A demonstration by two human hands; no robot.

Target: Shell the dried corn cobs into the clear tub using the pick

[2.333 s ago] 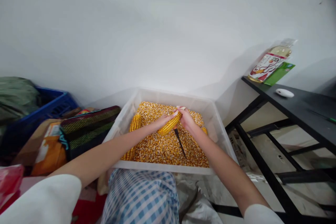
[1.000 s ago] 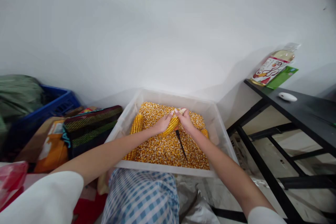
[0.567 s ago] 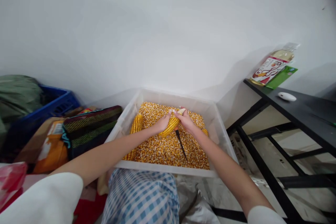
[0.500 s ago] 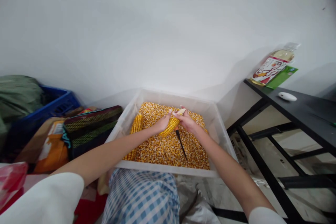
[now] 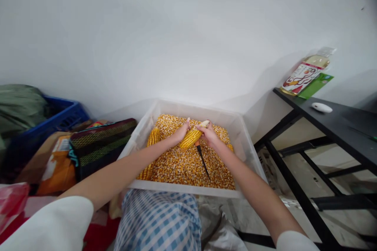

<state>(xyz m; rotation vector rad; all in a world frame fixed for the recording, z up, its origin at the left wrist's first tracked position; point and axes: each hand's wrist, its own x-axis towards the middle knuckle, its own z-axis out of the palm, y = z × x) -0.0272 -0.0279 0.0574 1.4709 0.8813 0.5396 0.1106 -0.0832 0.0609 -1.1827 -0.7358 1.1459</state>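
Observation:
My right hand (image 5: 209, 134) is closed around the pale, bare tip of a yellow corn cob (image 5: 190, 138); most of its visible rows still carry kernels. My left hand (image 5: 182, 131) is beside the cob's left side, thumb and fingers stretched upward; its palm side is partly hidden. Below the cob, a pointed tool with an orange handle and black tapering shaft (image 5: 202, 159) lies on loose corn kernels (image 5: 182, 170). These kernels cover the bottom of a translucent plastic bin (image 5: 247, 149). More corn cobs (image 5: 153, 137) rest along its left wall, partly behind my left forearm.
At the right is a black-framed table (image 5: 347, 125) bearing a bottle (image 5: 306, 74), a green packet (image 5: 316, 86) and a white oval object (image 5: 322, 107). A blue crate (image 5: 67, 111) and a dark mesh bag (image 5: 103, 141) are at the left. A white wall rises behind the bin.
My left hand has drawn slightly left, its fingers now apart from the cob's upper end. The cob has tilted a little flatter in my right hand. The pointed tool has stayed put.

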